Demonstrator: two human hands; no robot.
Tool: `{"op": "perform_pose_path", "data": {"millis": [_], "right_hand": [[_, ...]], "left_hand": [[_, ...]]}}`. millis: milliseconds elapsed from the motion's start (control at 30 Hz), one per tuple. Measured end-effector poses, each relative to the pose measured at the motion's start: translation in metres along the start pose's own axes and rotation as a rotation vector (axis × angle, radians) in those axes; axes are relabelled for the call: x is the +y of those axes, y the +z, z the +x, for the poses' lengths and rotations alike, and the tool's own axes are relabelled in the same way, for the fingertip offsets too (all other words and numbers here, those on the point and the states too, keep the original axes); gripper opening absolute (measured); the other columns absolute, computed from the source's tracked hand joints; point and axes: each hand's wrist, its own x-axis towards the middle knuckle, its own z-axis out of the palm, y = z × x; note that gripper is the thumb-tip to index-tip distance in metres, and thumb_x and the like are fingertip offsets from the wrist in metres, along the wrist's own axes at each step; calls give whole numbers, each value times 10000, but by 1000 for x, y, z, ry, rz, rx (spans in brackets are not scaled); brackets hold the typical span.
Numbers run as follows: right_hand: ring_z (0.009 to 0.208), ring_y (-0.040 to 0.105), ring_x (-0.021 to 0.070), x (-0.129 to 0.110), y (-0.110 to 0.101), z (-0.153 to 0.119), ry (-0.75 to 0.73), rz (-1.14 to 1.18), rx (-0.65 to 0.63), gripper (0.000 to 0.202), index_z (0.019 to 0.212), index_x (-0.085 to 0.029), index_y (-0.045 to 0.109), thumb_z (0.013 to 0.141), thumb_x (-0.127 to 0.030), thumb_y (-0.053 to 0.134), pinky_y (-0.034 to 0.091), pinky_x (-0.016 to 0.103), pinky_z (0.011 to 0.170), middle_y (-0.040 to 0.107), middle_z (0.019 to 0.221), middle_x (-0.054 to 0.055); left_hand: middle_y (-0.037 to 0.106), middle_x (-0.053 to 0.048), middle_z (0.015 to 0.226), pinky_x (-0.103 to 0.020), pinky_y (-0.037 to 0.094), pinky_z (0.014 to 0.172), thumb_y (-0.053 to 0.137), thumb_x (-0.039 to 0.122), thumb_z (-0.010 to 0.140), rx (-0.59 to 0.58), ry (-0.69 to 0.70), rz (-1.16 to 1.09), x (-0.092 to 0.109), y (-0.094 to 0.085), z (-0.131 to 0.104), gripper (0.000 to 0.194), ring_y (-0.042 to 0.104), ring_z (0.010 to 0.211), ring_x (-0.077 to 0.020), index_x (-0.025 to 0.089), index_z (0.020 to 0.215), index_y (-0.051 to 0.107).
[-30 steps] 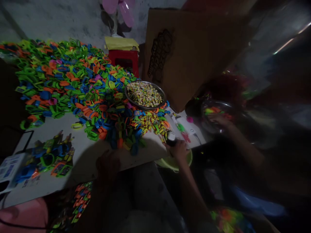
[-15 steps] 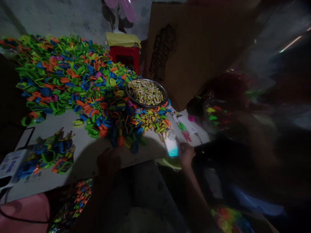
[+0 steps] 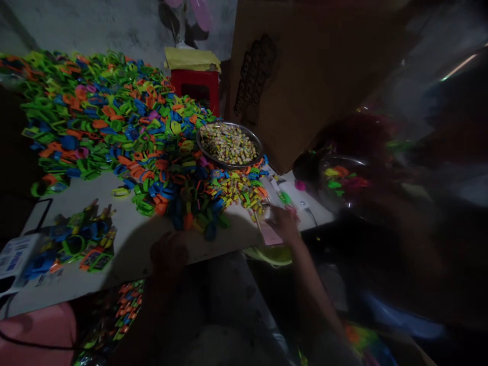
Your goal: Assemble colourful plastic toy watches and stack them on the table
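A phone (image 3: 270, 235) with a lit pinkish screen lies at the front edge of the white table (image 3: 229, 239). My right hand (image 3: 284, 222) is over its upper right part, fingers stretched out toward a small white object (image 3: 268, 213) on it; I cannot tell whether they touch it. Deep shadow covers my left hand (image 3: 169, 250), which rests at the table's front edge, its fingers hard to make out. Just beyond it lies a big heap of colourful plastic toy watches (image 3: 125, 132). Small yellow wrapped pieces (image 3: 240, 189) are scattered near the phone.
A metal bowl (image 3: 229, 145) full of small wrapped pieces stands behind the phone. At the left is a smaller pile of toy watches (image 3: 82, 239). A large cardboard box (image 3: 290, 101) and a red stool (image 3: 196, 84) stand at the back. A blurred person's arm (image 3: 412, 229) is at the right.
My right hand has moved up and left from beside the phone to over its upper part. The screen has turned from white and turquoise to pinkish. My left hand stays about where it was.
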Motion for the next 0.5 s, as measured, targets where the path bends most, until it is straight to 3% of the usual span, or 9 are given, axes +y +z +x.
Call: {"op": "perform_pose_path", "data": {"millis": [167, 267, 367, 500], "right_hand": [[1282, 428, 300, 11, -2, -2, -62, 7, -41, 542, 1371, -256, 508, 846, -374, 568, 297, 473, 1058, 508, 1421, 81], [1372, 338, 288, 10, -3, 2, -50, 0, -15, 487, 1376, -277, 505, 912, -421, 466, 241, 492, 1107, 409, 1502, 69], [1425, 256, 288, 5, -4, 8, 27, -52, 20, 471, 1365, -312, 514, 956, -491, 366, 160, 544, 1139, 336, 1546, 57], [1427, 248, 298, -1, -7, 11, 64, -102, 6, 478, 1368, -380, 502, 965, -549, 310, 173, 571, 1129, 294, 1569, 30]], "left_hand": [[621, -149, 1189, -438, 405, 878, 549, 307, 841, -34, 52, 1, -6, 3, 0, 297, 549, 1122, -326, 183, 1105, 606], [634, -138, 1180, -442, 402, 871, 538, 301, 847, -60, 94, 6, -8, 3, 0, 215, 533, 1153, -336, 193, 1007, 632], [632, -134, 1182, -465, 382, 905, 514, 289, 853, -49, 74, 6, -3, -1, 1, 185, 511, 1182, -339, 199, 957, 637], [628, -126, 1172, -476, 351, 939, 539, 271, 806, -118, 2, -34, 4, -5, 2, 247, 486, 1205, -349, 206, 1029, 623]]}}
